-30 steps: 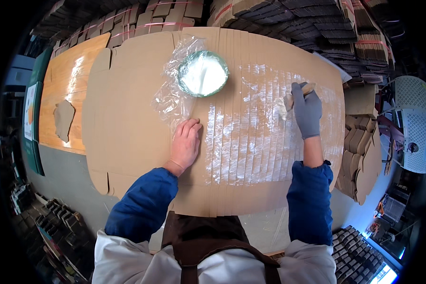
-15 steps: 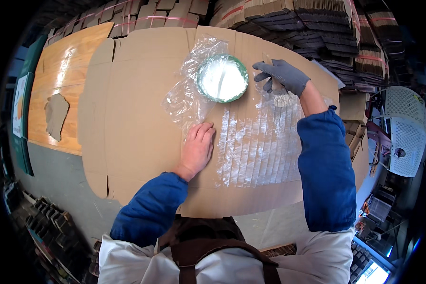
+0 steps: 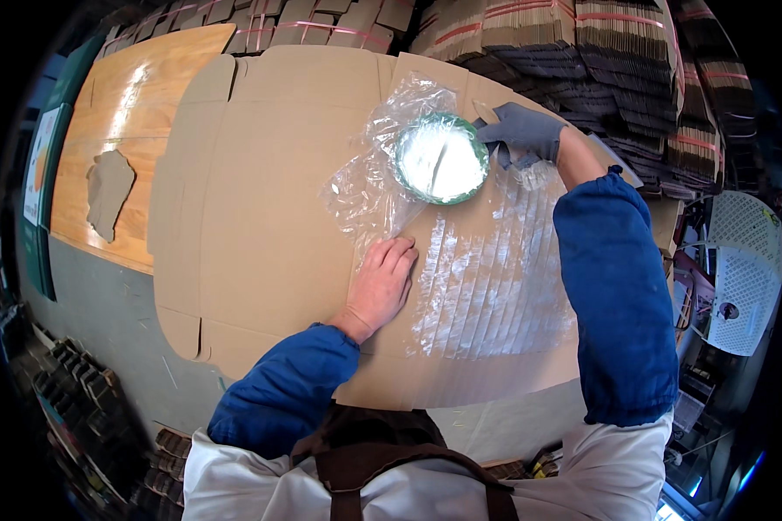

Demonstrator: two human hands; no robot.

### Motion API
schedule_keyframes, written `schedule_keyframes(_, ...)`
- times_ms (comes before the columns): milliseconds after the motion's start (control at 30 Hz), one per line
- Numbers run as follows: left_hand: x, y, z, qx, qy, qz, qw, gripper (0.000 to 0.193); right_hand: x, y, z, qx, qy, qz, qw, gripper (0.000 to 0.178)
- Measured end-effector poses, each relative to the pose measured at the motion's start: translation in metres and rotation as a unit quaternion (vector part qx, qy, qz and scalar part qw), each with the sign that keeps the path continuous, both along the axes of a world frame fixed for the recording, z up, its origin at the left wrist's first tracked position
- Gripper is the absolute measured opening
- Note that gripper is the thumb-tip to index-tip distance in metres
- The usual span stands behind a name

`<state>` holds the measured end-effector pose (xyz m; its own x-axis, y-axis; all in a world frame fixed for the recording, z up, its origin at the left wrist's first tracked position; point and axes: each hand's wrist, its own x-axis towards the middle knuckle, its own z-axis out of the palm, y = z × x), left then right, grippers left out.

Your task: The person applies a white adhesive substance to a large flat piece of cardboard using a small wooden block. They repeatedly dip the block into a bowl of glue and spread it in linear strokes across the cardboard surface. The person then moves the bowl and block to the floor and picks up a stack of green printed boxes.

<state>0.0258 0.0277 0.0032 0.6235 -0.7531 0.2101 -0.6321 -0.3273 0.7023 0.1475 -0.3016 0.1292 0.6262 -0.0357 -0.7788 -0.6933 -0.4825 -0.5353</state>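
A round, green-rimmed thing (image 3: pixel 441 159) with a bright, glaring top lies on a large flattened cardboard box (image 3: pixel 261 191). Loose clear plastic film (image 3: pixel 365 184) spreads crumpled along its left side. My bare left hand (image 3: pixel 381 285) rests flat on the cardboard below the film, fingers stretched out near the film's lower end. At the round thing's right rim is my right hand (image 3: pixel 526 135) in a grey glove; its fingers are bent and apart, with nothing plainly held. Below it, clear shiny strips (image 3: pixel 487 286) cover the cardboard, with a crumpled clear end (image 3: pixel 537 176) beside the glove.
To the left stands a wooden board (image 3: pixel 143 113) with a torn cardboard piece (image 3: pixel 110 193) on it. Strapped stacks of folded cardboard (image 3: pixel 530 35) line the far side. A white perforated plastic panel (image 3: pixel 743 278) is at the right. Dark stacked pieces (image 3: pixel 82 382) stand at lower left.
The view has shifted, so most things appear slightly farther right. My right hand has come closer to the round thing and is now at its rim. My left hand stays flat on the cardboard.
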Motion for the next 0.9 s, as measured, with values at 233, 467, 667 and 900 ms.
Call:
schedule_keyframes(233,-0.003,-0.002,-0.005,0.012,-0.005,0.000,1.000,0.048,0.004,0.011,0.000,-0.062,-0.023,0.025,0.997,0.032)
schedule_keyframes(467,-0.008,-0.004,-0.003,0.077,-0.027,0.005,0.997,0.048,0.003,0.018,-0.002,-0.099,-0.069,0.057,0.991,0.027)
schedule_keyframes(667,-0.010,-0.002,-0.004,0.117,-0.045,0.008,0.992,0.046,0.013,0.041,-0.004,-0.075,-0.075,0.066,0.992,0.032)
schedule_keyframes(900,-0.011,-0.004,-0.007,0.115,-0.054,0.011,0.992,0.046,0.042,0.072,-0.009,-0.142,-0.088,0.139,0.976,0.027)
